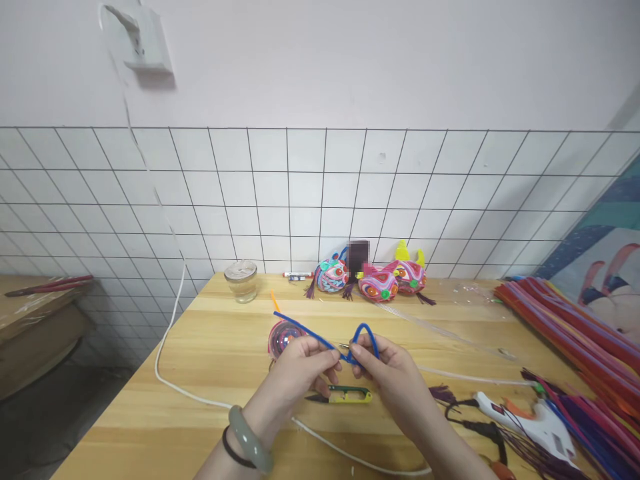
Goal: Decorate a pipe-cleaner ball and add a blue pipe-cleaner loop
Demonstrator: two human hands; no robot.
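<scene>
A blue pipe cleaner (305, 327) is stretched between my two hands above the wooden table. Its long straight end runs up and left from my left hand (309, 363), whose thumb and fingers pinch it. Beside it my right hand (383, 360) pinches the other part, which bends into a loop above the fingers. A small metal tip shows between the hands; what it belongs to is hidden. Below the fingers lie thread snips (350, 395) with a green and yellow handle. Partly behind my left hand is a round, shiny multicoloured piece (284, 339) with an orange strip (275, 301) near it.
Colourful crafted figures (380, 283), a marker (298, 275) and a glass jar (241, 283) stand along the wall. At right are a white glue gun (533, 420) and bundles of pipe cleaners (570, 333). A white cable (200, 398) crosses the table under my arms.
</scene>
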